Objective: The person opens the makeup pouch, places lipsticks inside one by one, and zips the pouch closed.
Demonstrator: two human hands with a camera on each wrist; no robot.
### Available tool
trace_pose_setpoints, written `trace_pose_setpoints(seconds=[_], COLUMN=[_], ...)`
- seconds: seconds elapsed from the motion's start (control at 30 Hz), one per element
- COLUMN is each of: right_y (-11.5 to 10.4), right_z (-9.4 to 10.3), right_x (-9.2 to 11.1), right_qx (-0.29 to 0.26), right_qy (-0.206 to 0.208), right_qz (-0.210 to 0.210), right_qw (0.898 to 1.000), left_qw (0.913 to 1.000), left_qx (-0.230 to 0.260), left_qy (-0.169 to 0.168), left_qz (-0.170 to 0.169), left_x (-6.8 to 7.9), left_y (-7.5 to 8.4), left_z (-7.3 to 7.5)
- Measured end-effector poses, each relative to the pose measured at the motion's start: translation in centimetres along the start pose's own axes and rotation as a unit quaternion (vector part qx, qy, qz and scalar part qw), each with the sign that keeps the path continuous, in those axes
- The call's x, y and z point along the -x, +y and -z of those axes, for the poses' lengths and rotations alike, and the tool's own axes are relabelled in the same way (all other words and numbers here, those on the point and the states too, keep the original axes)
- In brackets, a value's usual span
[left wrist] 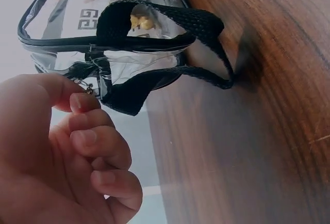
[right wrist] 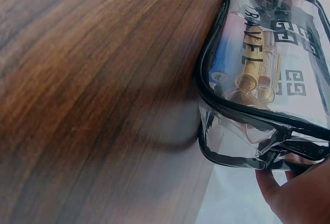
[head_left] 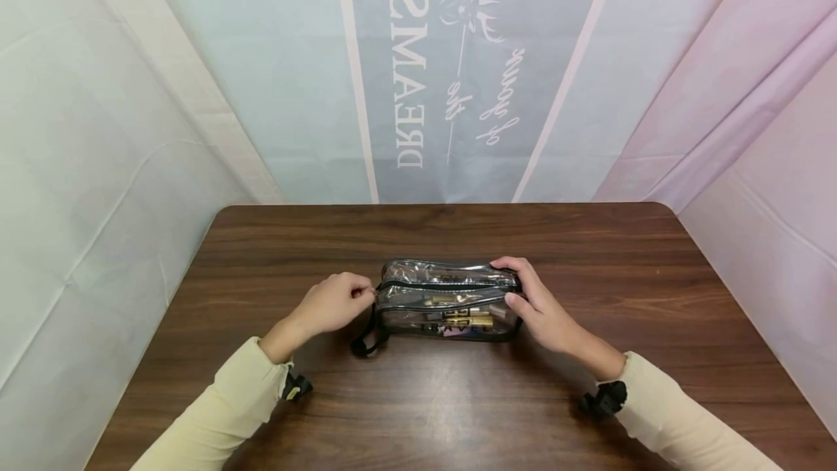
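Observation:
A clear plastic zip pouch (head_left: 408,322) with black piping lies lengthwise on the table, lettering printed on its side. Through its wall show gold tubes (right wrist: 251,64) and a blue and pink item (right wrist: 227,51). At the pouch's left end, my left hand (head_left: 335,304) pinches the small metal zipper pull (left wrist: 89,88) between thumb and index finger, the other fingers curled. A black strap loop (left wrist: 206,25) hangs from that same end. My right hand (head_left: 548,316) grips the opposite end, thumb on the near side and fingers over the far side.
The brown wood-grain table (head_left: 438,398) has rounded far corners. Behind it hangs a blue-grey printed curtain (head_left: 451,93), and pale cloth (head_left: 85,166) lines both sides. Each wrist wears a black camera (head_left: 604,400) at the cuff of a cream sleeve.

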State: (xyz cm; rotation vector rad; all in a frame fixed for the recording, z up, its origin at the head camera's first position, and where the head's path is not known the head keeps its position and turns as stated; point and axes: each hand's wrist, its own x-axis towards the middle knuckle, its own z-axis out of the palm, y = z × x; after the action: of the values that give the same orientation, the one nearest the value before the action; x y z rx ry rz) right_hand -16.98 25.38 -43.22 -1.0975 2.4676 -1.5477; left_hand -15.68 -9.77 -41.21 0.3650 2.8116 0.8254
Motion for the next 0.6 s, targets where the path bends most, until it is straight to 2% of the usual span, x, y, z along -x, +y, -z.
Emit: trace_pose_setpoints(seconds=[0.3, 0.6], right_y=[0.12, -0.18], right_z=[0.10, 0.24], right_x=[-0.11, -0.63], right_qx=[0.006, -0.002], right_qy=[0.000, -0.008], right_qz=[-0.008, 0.007], right_qw=[1.000, 1.000], left_qw=[0.9989, 0.9994], left_qx=[-0.003, 0.002], left_qy=[-0.047, -0.035], left_qz=[-0.003, -0.007], left_x=[-0.25, -0.24], left_y=[0.00, -0.11], left_z=[-0.54, -0.89])
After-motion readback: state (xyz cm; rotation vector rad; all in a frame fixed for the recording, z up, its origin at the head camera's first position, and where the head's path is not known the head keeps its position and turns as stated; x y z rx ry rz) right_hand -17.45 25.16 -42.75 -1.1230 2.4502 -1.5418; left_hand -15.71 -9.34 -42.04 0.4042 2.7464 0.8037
